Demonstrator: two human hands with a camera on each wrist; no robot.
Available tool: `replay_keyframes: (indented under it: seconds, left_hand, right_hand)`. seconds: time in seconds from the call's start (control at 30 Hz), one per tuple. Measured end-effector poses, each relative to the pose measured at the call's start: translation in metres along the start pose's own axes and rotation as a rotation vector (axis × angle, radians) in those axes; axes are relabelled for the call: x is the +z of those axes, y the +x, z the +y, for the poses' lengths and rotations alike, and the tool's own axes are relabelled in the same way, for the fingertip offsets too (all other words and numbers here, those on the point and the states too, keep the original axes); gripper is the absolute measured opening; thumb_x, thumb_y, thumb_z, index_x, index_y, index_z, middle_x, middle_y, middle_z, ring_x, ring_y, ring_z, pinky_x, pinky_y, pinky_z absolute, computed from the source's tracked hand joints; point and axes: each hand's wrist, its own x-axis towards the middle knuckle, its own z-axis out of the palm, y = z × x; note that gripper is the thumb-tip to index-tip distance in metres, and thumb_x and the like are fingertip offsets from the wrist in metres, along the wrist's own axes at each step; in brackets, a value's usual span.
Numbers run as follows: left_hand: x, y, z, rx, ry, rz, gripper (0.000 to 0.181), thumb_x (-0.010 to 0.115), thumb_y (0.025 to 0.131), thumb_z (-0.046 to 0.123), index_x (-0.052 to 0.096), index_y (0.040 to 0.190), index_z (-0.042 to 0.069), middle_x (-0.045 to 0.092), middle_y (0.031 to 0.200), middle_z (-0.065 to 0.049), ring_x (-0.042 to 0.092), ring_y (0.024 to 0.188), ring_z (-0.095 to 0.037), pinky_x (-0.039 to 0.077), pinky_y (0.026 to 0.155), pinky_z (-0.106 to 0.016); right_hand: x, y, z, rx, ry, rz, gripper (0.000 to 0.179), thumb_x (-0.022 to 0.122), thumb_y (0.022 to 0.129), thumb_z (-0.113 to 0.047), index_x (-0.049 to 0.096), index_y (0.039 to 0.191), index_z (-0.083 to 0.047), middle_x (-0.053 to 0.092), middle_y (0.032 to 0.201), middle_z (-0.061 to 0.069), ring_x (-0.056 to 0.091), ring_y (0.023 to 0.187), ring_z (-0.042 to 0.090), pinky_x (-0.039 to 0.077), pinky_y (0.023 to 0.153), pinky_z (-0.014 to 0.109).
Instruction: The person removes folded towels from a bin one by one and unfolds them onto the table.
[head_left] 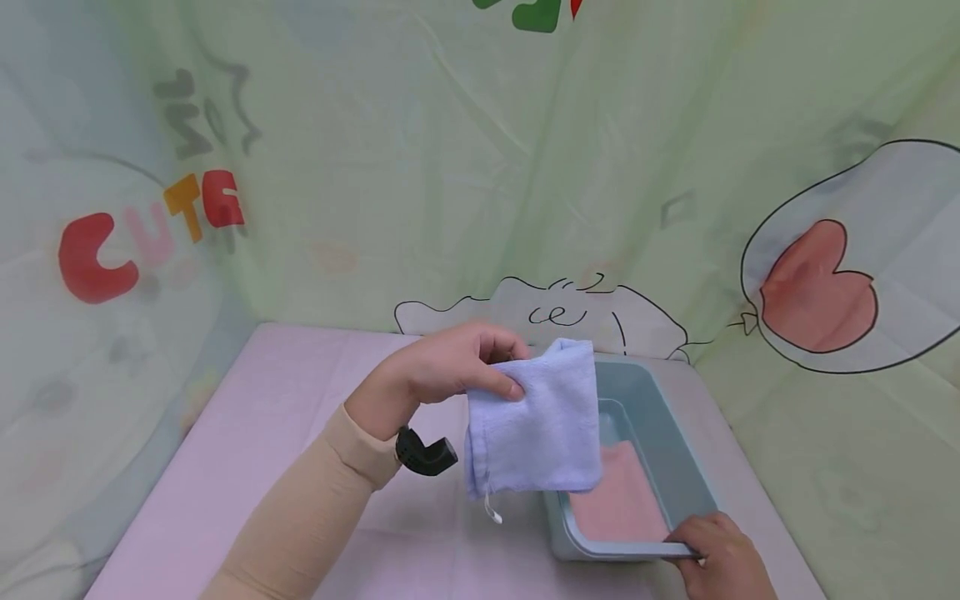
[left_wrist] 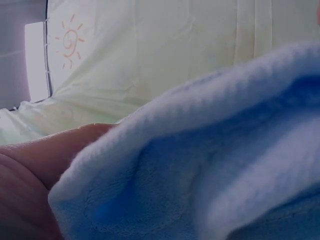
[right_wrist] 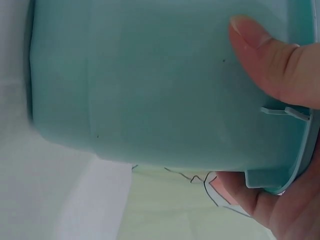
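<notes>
My left hand (head_left: 453, 367) pinches a folded light-blue towel (head_left: 540, 433) by its upper left part, thumb on the near face. The towel hangs in front of the left side of a blue-green plastic bin (head_left: 675, 433), hiding part of it. A small white loop (head_left: 491, 507) dangles from the towel's lower corner. In the left wrist view, the fuzzy towel (left_wrist: 165, 175) fills the foreground. At the bin's near right corner, my right hand (head_left: 723, 554) grips the rim. A pink cloth (head_left: 622, 500) lies inside the bin. The right wrist view shows my thumb against the bin's outer wall (right_wrist: 150, 90).
The bin stands on the right part of a table with a pale pink cover (head_left: 300, 400). Printed pale-green curtains (head_left: 375, 167) rise behind the table and on both sides. A black wrist camera (head_left: 426, 454) sits at my left wrist.
</notes>
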Motion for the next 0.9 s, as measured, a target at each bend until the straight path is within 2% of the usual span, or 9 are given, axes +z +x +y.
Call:
replay_keyframes:
  seconds: [0.27,0.43,0.53,0.67,0.9]
  left_hand:
    - [0.0,-0.019,-0.03,-0.061,-0.014,-0.014,0.011,0.072,0.092,-0.002,0.068,0.102,0.001,0.069,0.092,0.004,0.065,0.078,-0.012,0.057,0.071,-0.024]
    - [-0.001,-0.03,-0.055,-0.104,-0.045,0.015,0.011,0.073,0.092,-0.002,0.068,0.102,-0.001,0.068,0.091,0.004,0.065,0.077,-0.012,0.056,0.069,-0.023]
    - [-0.004,-0.037,-0.07,-0.148,-0.068,0.047,0.012,0.074,0.091,-0.001,0.069,0.101,0.001,0.069,0.091,0.004,0.065,0.077,-0.011,0.056,0.069,-0.023]
    - [-0.006,-0.045,-0.086,-0.198,-0.108,0.071,0.013,0.075,0.09,-0.002,0.069,0.1,0.005,0.069,0.091,0.004,0.065,0.076,-0.01,0.056,0.068,-0.023]
    - [-0.008,-0.058,-0.103,-0.201,-0.153,0.04,0.013,0.075,0.09,0.0,0.068,0.1,0.004,0.069,0.091,0.004,0.066,0.074,-0.009,0.057,0.066,-0.023]
  right_hand:
    - [-0.008,-0.005,0.011,0.038,-0.04,-0.003,0.057,0.1,0.039,0.006,0.068,0.069,-0.03,0.067,0.07,-0.015,0.055,0.072,0.004,0.041,0.059,0.015]
    - [-0.014,-0.01,0.016,0.092,-0.092,-0.021,0.056,0.101,0.04,0.005,0.068,0.069,-0.029,0.068,0.07,-0.01,0.055,0.07,0.005,0.041,0.058,0.015]
    - [-0.018,-0.012,0.019,0.139,-0.108,-0.053,0.054,0.1,0.043,0.005,0.068,0.069,-0.029,0.066,0.07,-0.012,0.052,0.07,0.001,0.038,0.057,0.013]
    - [-0.023,-0.016,0.027,0.163,-0.121,-0.095,0.05,0.098,0.05,0.005,0.068,0.07,-0.03,0.065,0.071,-0.016,0.05,0.071,-0.003,0.037,0.057,0.013]
    - [-0.027,-0.019,0.044,0.181,-0.117,-0.129,0.046,0.098,0.055,0.0,0.069,0.07,-0.032,0.065,0.072,-0.022,0.05,0.073,-0.005,0.037,0.057,0.013]
